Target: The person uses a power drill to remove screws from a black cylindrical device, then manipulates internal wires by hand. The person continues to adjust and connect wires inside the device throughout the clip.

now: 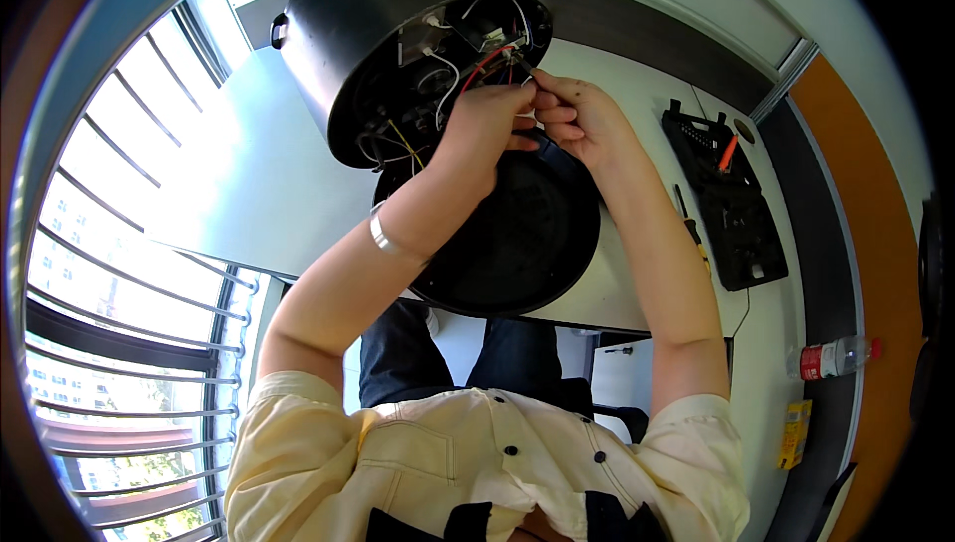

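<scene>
A dark, rounded appliance housing (373,20), cooker-like in shape, lies tipped on its side with its open underside toward me. Inside it are white, red and yellow wires (446,70) and small parts. My left hand (487,124) is closed at the opening's right edge, its fingertips meeting my right hand's. Beside it, my right hand (582,114) pinches near the wire ends; something thin and dark shows at its fingertips, too small to name. What my left fingers hold is hidden. A round black cover (522,234) lies below both hands, partly under my left forearm.
An open black tool case (741,229) with bits and an orange-red handled tool (729,152) lies to the right. Near it is a screwdriver (689,219). A plastic bottle (836,357) and a yellow box (793,435) are farther right. A barred window (129,343) is at left.
</scene>
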Tool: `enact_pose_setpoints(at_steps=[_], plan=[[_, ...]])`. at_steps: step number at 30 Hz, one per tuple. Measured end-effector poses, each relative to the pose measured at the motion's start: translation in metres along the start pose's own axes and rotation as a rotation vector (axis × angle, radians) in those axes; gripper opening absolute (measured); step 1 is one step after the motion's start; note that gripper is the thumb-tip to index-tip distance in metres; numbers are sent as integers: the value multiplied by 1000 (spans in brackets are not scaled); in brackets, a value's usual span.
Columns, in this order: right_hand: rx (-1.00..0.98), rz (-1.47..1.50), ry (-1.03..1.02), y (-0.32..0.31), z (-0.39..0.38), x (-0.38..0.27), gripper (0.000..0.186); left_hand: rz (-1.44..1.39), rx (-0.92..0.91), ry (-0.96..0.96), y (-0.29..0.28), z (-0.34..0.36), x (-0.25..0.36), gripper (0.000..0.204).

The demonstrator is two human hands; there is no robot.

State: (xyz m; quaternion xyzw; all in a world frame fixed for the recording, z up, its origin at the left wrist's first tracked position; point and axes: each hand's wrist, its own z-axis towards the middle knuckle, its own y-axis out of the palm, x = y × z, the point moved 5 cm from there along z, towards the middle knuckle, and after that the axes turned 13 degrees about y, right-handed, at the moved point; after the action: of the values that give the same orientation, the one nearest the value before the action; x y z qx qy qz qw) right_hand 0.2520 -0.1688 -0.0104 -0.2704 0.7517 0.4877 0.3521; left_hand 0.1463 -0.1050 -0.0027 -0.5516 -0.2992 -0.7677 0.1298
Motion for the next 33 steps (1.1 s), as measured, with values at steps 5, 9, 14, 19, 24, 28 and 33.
enact_pose_setpoints(at_steps=[5, 9, 14, 19, 24, 28, 33], plan=[[105, -45, -48, 1, 0, 0, 16, 966, 119, 1434, -28, -60, 99, 25], [321, -244, -240, 12, -5, 2, 16, 1647, 332, 1382, -48, -46, 124, 60], [580, -659, -481, 12, -6, -9, 18, 1617, 181, 902, -88, -10, 116, 64], [958, -1564, -1078, 35, -17, -7, 16, 1758, 171, 966, -91, -11, 112, 68], [999, -1830, -1249, 33, -15, -1, 15, 1762, 130, 1005, -92, -12, 114, 70], [791, -1295, -997, 13, -4, -9, 20, 1758, 126, 1004, -94, -10, 115, 71], [348, -547, -316, 9, 9, -4, 22, 1781, 167, 1009, -97, -12, 113, 71]])
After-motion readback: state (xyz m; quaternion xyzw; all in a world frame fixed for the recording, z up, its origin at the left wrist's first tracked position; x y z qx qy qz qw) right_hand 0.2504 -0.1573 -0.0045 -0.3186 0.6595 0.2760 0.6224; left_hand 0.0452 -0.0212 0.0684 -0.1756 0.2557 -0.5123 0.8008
